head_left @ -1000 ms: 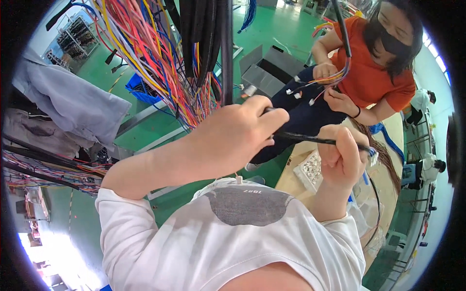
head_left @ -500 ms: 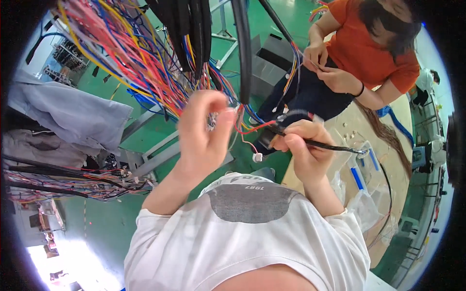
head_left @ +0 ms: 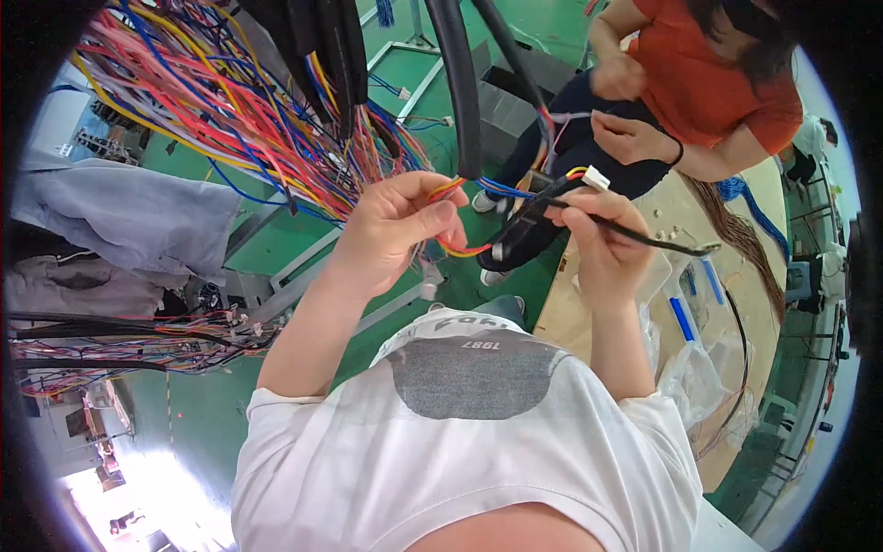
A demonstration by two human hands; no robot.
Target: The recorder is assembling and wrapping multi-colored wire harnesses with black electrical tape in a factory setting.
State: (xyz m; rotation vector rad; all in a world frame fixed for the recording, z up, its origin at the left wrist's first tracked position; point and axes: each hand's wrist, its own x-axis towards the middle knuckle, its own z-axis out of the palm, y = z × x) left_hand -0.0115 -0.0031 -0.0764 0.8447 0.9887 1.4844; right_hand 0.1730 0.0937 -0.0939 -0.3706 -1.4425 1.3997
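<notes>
My left hand [head_left: 395, 230] pinches a few red and yellow wires [head_left: 464, 250] between thumb and fingers. They run toward a black sleeved cable [head_left: 648, 237] that my right hand [head_left: 602, 248] grips, its dark end pointing right. A white connector [head_left: 596, 178] on short red, yellow and black wires stands just above my right fingers. Another small white connector [head_left: 498, 252] hangs between my hands, beside black wires. A thick black sleeve [head_left: 460, 92] comes down from above, with blue wires [head_left: 501, 189] leaving its lower end.
A big bundle of coloured wires [head_left: 248, 101] hangs at the upper left. More harnesses [head_left: 120, 336] lie at the left, below grey cloth [head_left: 129, 207]. A co-worker in an orange shirt [head_left: 727, 83] handles wires across from me. The wooden table [head_left: 575, 313] at right bears plastic bags and brown wires [head_left: 736, 225].
My left hand has closed on red and yellow wires. My right hand has moved slightly right, and a white connector now shows above it. The co-worker's hands have moved apart.
</notes>
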